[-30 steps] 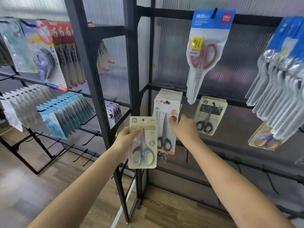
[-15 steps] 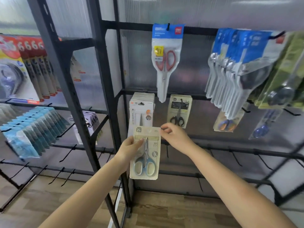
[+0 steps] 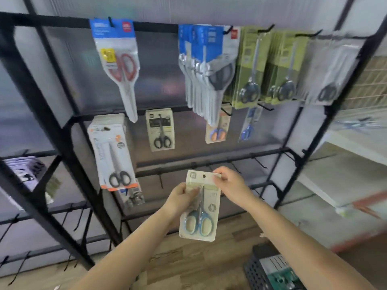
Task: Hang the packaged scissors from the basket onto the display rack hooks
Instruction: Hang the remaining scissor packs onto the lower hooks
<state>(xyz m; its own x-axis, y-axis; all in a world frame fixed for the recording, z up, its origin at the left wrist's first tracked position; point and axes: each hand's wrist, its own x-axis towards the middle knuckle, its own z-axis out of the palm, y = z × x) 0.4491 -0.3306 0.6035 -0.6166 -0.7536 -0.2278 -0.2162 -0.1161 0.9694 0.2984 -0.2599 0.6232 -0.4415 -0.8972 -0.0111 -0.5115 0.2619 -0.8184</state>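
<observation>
A cream card pack of blue-handled scissors [image 3: 201, 216] is held upright in front of the black display rack [image 3: 211, 164]. My left hand [image 3: 181, 197] grips its left edge around mid-height. My right hand [image 3: 229, 184] pinches its top right corner beside the hang hole. The pack sits just below a bar with several bare hooks [image 3: 232, 166]. At the bottom right, the dark basket [image 3: 270, 268] stands on the floor with more packs inside.
Hung packs fill the rack: red-handled scissors [image 3: 121, 65], a white-and-orange stack [image 3: 113, 155], a small black-handled pack [image 3: 160, 130], blue-topped packs [image 3: 207, 65], green packs [image 3: 266, 65]. A white shelf [image 3: 339, 174] stands right. Wooden floor lies below.
The view swung to the right and the pack moved right along the rack, away from the white-and-orange stack. My right hand left that stack and took hold of the pack's top corner.
</observation>
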